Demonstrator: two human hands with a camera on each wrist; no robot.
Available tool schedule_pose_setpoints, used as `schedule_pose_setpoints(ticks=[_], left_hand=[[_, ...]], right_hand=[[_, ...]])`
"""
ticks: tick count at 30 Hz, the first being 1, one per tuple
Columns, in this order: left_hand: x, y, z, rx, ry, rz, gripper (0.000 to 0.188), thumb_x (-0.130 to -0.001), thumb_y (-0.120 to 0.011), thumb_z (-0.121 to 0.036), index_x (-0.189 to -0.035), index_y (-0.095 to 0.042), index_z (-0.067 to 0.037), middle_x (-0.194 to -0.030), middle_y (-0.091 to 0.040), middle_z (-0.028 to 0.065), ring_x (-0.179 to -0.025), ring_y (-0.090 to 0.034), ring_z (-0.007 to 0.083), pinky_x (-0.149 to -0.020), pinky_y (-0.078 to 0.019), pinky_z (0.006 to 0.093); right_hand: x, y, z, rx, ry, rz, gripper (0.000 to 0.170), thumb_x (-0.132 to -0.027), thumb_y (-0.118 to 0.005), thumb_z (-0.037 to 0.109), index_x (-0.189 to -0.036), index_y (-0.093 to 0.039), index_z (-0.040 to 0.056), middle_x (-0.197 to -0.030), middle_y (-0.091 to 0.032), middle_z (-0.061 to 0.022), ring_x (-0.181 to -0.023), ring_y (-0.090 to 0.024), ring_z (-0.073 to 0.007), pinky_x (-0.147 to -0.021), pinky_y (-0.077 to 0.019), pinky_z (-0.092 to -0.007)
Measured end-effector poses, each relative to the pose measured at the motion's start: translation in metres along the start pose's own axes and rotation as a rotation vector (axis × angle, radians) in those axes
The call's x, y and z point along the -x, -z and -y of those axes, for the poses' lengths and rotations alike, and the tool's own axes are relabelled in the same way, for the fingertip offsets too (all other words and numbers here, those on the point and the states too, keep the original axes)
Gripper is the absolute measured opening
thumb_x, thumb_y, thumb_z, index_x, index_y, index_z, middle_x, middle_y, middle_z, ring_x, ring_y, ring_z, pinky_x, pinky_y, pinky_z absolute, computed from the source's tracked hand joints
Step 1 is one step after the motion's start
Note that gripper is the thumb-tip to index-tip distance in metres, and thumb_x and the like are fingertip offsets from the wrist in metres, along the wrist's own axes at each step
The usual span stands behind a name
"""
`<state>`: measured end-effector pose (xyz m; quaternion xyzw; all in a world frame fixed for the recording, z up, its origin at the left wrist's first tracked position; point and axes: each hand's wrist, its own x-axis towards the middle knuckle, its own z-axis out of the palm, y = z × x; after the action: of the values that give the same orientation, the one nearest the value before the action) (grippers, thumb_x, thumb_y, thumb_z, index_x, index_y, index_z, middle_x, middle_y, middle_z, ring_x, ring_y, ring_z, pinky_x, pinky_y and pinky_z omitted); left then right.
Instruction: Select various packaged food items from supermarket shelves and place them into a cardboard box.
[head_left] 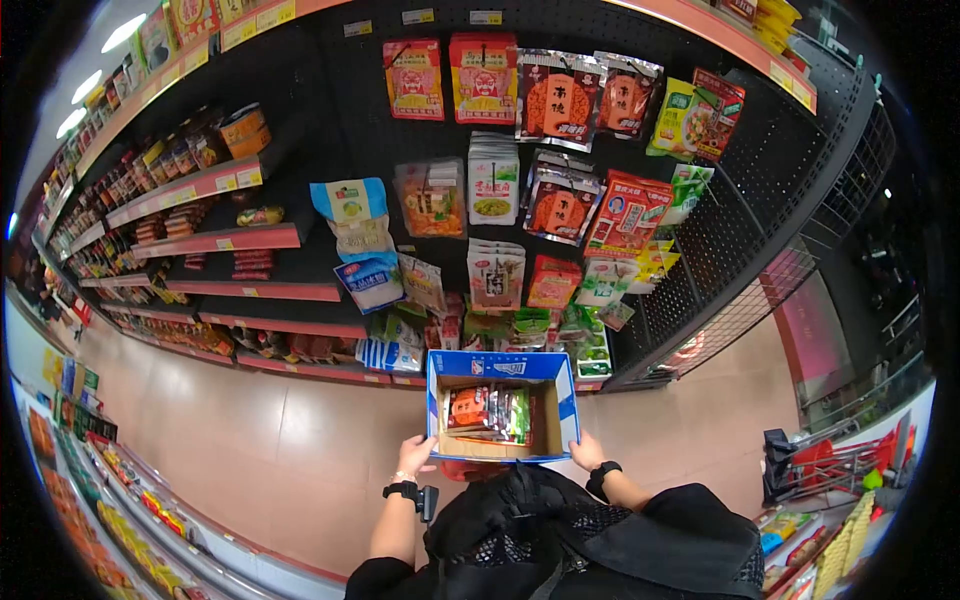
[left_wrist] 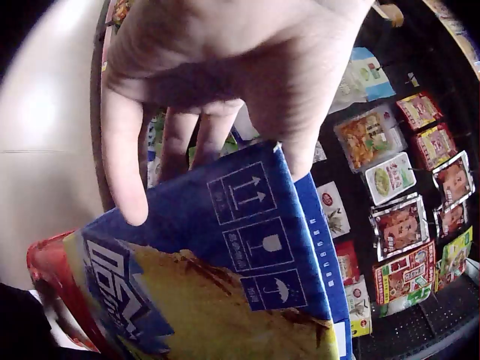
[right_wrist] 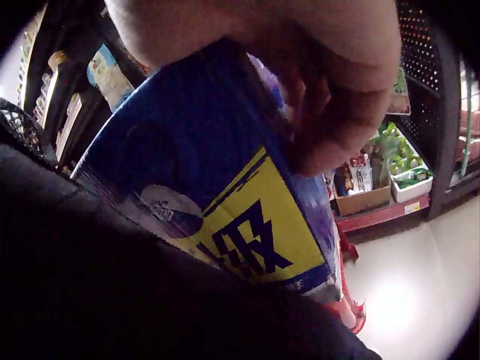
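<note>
Left hand [head_left: 414, 456] and right hand [head_left: 588, 451] gripping box [head_left: 450, 364] at near corners | Risk — packets [head_left: 470, 408] sliding inside | Probable cause — uneven tilt

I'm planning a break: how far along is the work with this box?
Apparently done: the hanging packets on the rack, though who hung them isn't shown. In hand: the left hand and right hand hold the blue box. Perhaps remaining: the loose packets inside it, if meant for hanging; the pictures don't settle that.
</note>
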<state>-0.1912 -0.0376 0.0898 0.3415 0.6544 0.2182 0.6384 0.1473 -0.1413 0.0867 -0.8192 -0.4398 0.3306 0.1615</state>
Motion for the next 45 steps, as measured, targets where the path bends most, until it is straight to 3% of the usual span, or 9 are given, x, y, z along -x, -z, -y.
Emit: schedule_pose_setpoints(ticks=[14,19,22,29,33,37,41,44,45], left_hand=[[0.008,0.015,-0.005,-0.034,0.001,0.070,0.038,-0.072,-0.060,-0.030,-0.097,-0.055,-0.002,-0.091,-0.052,0.0061,-0.086,-0.051,0.0194,-0.066,-0.0485,0.0417],[0.006,0.013,0.004,0.025,-0.040,0.064,0.032,-0.071,-0.061,-0.029,-0.087,-0.057,-0.003,-0.073,-0.049,0.0008,-0.072,-0.052,0.0145,-0.061,-0.0502,0.0388],[0.008,0.011,0.003,0.031,-0.028,-0.006,0.033,-0.070,-0.062,-0.029,-0.089,-0.057,-0.003,-0.072,-0.049,0.0006,-0.072,-0.052,0.0143,-0.062,-0.0501,0.0390],[-0.002,0.014,0.015,-0.018,-0.065,0.029,0.041,-0.071,-0.060,-0.032,-0.098,-0.054,-0.001,-0.092,-0.054,0.0074,-0.082,-0.053,0.0185,-0.066,-0.0482,0.0410],[0.000,0.012,0.015,0.001,-0.048,0.005,0.042,-0.072,-0.059,-0.032,-0.099,-0.054,-0.001,-0.093,-0.054,0.0065,-0.084,-0.053,0.0184,-0.069,-0.0469,0.0417],[-0.003,0.013,0.013,-0.058,-0.016,0.009,0.041,-0.072,-0.059,-0.033,-0.098,-0.054,-0.002,-0.091,-0.055,0.0047,-0.083,-0.053,0.0158,-0.068,-0.0471,0.0393],[0.000,0.015,0.012,-0.067,-0.007,-0.021,0.040,-0.072,-0.059,-0.032,-0.098,-0.054,-0.002,-0.091,-0.055,0.0052,-0.082,-0.054,0.0163,-0.069,-0.0470,0.0384],[0.001,0.008,0.012,-0.014,0.019,-0.071,0.041,-0.072,-0.059,-0.032,-0.099,-0.054,-0.002,-0.092,-0.055,0.0060,-0.083,-0.054,0.0168,-0.069,-0.0467,0.0379],[-0.001,0.008,0.016,0.003,0.014,-0.087,0.042,-0.071,-0.059,-0.033,-0.099,-0.054,-0.002,-0.092,-0.055,0.0065,-0.083,-0.054,0.0170,-0.070,-0.0466,0.0380]], right_hand=[[0.010,-0.005,0.012,-0.012,-0.087,-0.001,0.041,-0.068,-0.048,0.022,-0.102,-0.044,-0.0018,-0.089,-0.055,-0.0235,-0.085,-0.053,-0.0352,-0.075,-0.0418,-0.0394],[0.018,-0.004,0.014,0.001,-0.109,-0.013,0.047,-0.068,-0.049,0.023,-0.107,-0.042,-0.0032,-0.091,-0.055,-0.0235,-0.086,-0.053,-0.0348,-0.075,-0.0420,-0.0382],[0.019,-0.001,0.021,-0.055,-0.129,0.003,0.046,-0.069,-0.048,0.024,-0.106,-0.042,-0.0031,-0.091,-0.055,-0.0234,-0.086,-0.053,-0.0346,-0.075,-0.0419,-0.0382],[0.019,-0.003,0.007,-0.111,-0.093,0.031,0.053,-0.068,-0.046,0.029,-0.110,-0.041,-0.0031,-0.093,-0.054,-0.0240,-0.087,-0.053,-0.0344,-0.077,-0.0409,-0.0372],[0.024,0.000,-0.003,-0.437,-0.013,0.174,0.055,-0.072,-0.053,0.029,-0.111,-0.037,-0.0055,-0.083,-0.055,-0.0168,-0.070,-0.054,-0.0193,-0.063,-0.0443,-0.0283],[0.019,-0.004,-0.024,-0.439,0.005,0.270,0.057,-0.073,-0.056,0.038,-0.104,-0.042,-0.0075,-0.090,-0.055,-0.0192,-0.078,-0.056,-0.0218,-0.070,-0.0437,-0.0299],[0.013,0.011,-0.035,-0.525,0.037,0.465,0.061,-0.071,-0.059,0.042,-0.112,-0.040,-0.0003,-0.085,-0.053,-0.0090,-0.072,-0.051,-0.0126,-0.057,-0.0422,-0.0223],[-0.005,0.018,-0.045,-0.462,0.165,0.554,0.058,-0.070,-0.062,0.041,-0.104,-0.045,-0.0021,-0.087,-0.053,-0.0075,-0.077,-0.050,-0.0148,-0.066,-0.0421,-0.0248],[-0.012,0.027,-0.040,-0.310,0.212,0.633,0.053,-0.070,-0.062,0.042,-0.096,-0.049,-0.0020,-0.089,-0.054,-0.0078,-0.082,-0.050,-0.0156,-0.072,-0.0407,-0.0256]])
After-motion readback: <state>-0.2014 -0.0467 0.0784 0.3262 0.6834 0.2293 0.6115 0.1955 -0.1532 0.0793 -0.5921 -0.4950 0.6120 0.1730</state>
